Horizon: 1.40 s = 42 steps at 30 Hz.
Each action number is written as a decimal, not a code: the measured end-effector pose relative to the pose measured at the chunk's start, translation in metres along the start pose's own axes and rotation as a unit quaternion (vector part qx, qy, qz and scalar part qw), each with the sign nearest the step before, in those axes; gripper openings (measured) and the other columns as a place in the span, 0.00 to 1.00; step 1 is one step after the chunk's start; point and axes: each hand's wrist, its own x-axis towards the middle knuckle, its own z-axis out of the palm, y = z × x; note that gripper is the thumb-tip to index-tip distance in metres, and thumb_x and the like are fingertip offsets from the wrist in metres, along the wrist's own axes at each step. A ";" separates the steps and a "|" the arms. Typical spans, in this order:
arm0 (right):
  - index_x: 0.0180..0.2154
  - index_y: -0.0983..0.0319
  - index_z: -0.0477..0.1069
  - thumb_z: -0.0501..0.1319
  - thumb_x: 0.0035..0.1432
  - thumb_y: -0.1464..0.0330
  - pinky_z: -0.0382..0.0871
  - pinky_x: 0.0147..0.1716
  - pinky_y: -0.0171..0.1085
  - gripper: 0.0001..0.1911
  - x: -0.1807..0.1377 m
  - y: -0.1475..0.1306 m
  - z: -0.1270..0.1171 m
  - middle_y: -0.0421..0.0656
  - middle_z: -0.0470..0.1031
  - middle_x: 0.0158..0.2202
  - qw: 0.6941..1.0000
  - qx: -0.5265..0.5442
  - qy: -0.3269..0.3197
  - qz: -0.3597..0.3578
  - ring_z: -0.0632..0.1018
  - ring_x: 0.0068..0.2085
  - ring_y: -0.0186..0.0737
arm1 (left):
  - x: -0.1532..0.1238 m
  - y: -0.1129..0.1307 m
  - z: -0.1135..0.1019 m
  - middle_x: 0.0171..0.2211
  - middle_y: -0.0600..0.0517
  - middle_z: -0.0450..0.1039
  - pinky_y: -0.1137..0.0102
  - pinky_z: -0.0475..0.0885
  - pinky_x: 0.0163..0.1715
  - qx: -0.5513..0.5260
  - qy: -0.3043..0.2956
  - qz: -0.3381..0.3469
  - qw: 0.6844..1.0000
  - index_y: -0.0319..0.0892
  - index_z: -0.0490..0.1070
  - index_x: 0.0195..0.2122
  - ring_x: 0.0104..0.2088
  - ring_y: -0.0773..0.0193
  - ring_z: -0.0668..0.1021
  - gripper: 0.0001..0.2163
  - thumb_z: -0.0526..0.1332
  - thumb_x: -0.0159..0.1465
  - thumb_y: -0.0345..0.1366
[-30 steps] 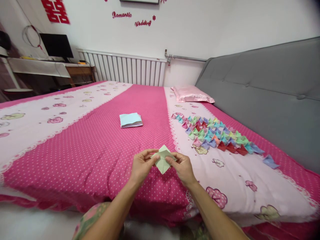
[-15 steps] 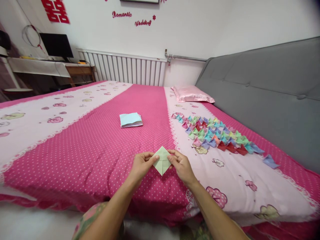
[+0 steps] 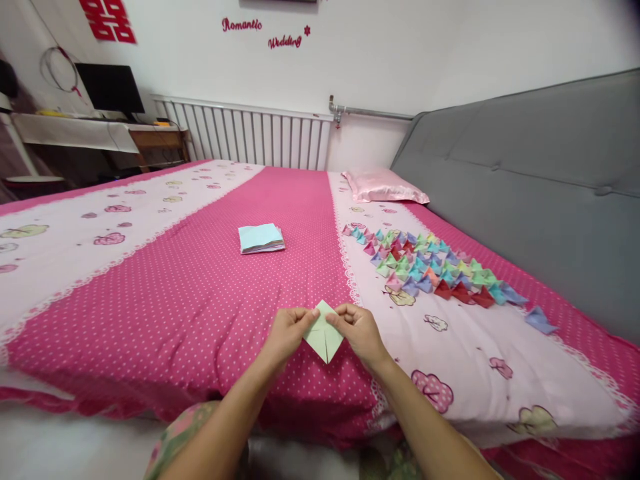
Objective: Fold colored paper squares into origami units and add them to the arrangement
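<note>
A pale green folded paper square (image 3: 324, 339) is held up cornerwise between my two hands, just over the pink bedspread. Crease lines or flap edges meet near its middle, with a slit running down to the bottom corner. My left hand (image 3: 291, 328) pinches its upper left edge, thumb in front. On the upper right side, my right hand (image 3: 358, 329) grips it with the thumb lying over the front near the top corner. The fingers behind the paper are partly hidden.
Rows of small folded paper boats (image 3: 433, 267) in many colours lie on the bed to the right. A stack of paper sheets (image 3: 261, 238), light blue on top, rests further back. Behind are a pink pillow (image 3: 384, 185) and a grey headboard (image 3: 525, 153).
The paper square has dropped slightly within my grip. Both hands have shifted toward its upper corner, my right thumb moving inward and up across its front.
</note>
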 end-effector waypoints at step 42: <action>0.28 0.63 0.73 0.63 0.48 0.62 0.67 0.29 0.34 0.10 0.000 -0.008 -0.007 0.41 0.75 0.24 0.996 -0.067 0.004 -0.051 0.75 0.27 0.35 | -0.003 0.007 -0.005 0.17 0.51 0.69 0.75 0.60 0.21 -0.083 -0.024 -0.037 0.996 0.35 0.71 0.21 0.17 0.70 0.67 0.16 0.63 0.51 0.45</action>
